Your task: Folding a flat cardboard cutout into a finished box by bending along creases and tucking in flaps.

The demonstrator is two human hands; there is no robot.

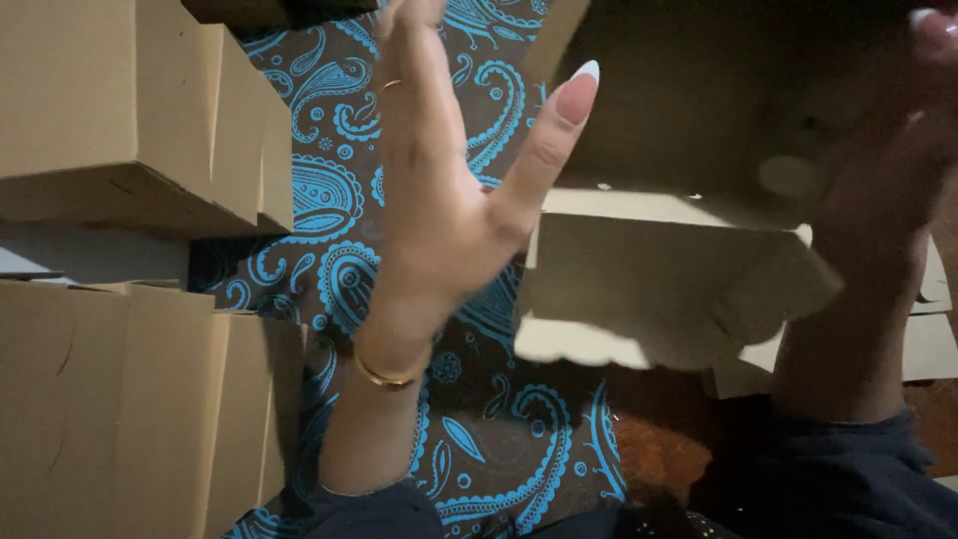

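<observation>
My left hand [439,190] is raised with the palm flat and the fingers straight, its thumb pressing the left edge of a flat brown cardboard box blank [689,200]. A gold bangle sits on that wrist and a ring on one finger. My right hand [888,170], blurred and in shadow, grips the right side of the same cardboard piece. The cardboard's lower flaps [659,299] hang open toward me, with a pale edge showing.
Folded brown cardboard boxes [130,100] stand stacked at upper left, more boxes [140,399] at lower left. A dark cloth with blue paisley pattern [499,439] covers the surface. Flat cardboard pieces [928,339] lie at the right.
</observation>
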